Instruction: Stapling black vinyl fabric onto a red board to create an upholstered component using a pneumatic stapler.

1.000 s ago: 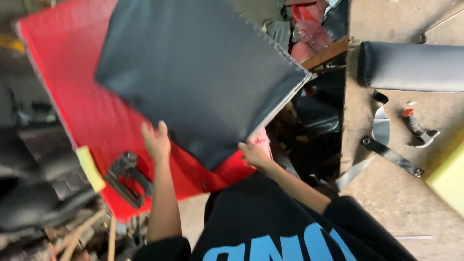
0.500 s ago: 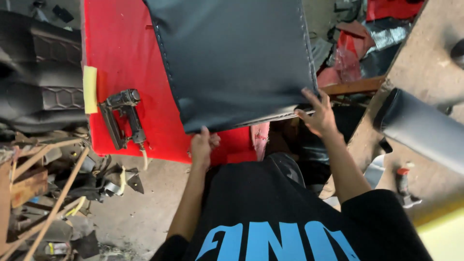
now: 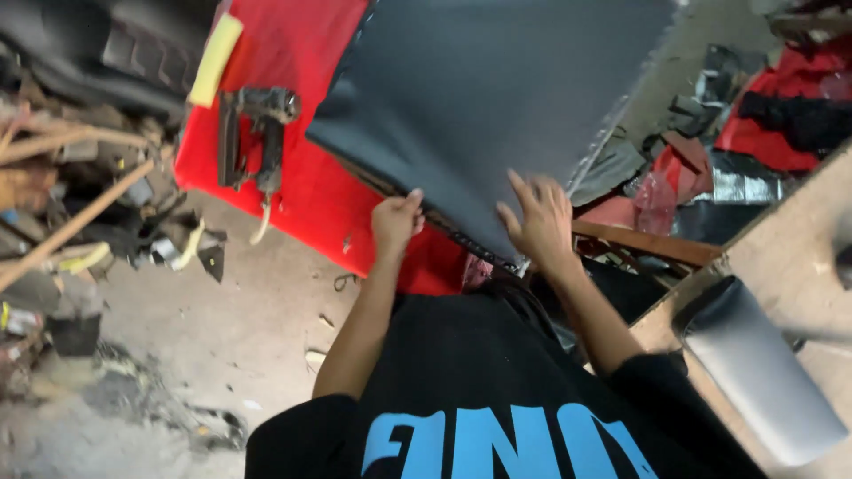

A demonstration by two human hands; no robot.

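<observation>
Head view shows our left hand (image 3: pixel 396 222) pinching the near edge of the black upholstered panel (image 3: pixel 479 106), while our right hand (image 3: pixel 536 217) lies flat, fingers spread, on its surface. Beyond, the panel rests on a red sheet (image 3: pixel 293 53) beside a staple gun (image 3: pixel 253 137).

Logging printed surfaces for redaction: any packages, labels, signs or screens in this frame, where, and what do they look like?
No packages, signs or screens show.
Shirt print: bottom centre, on the person's black shirt; big blocky light-blue letters, partly cut off by the frame edge.
Nothing printed shows on the black upholstered panel under the left hand and right hand, nor on the staple gun on the red pad.
</observation>
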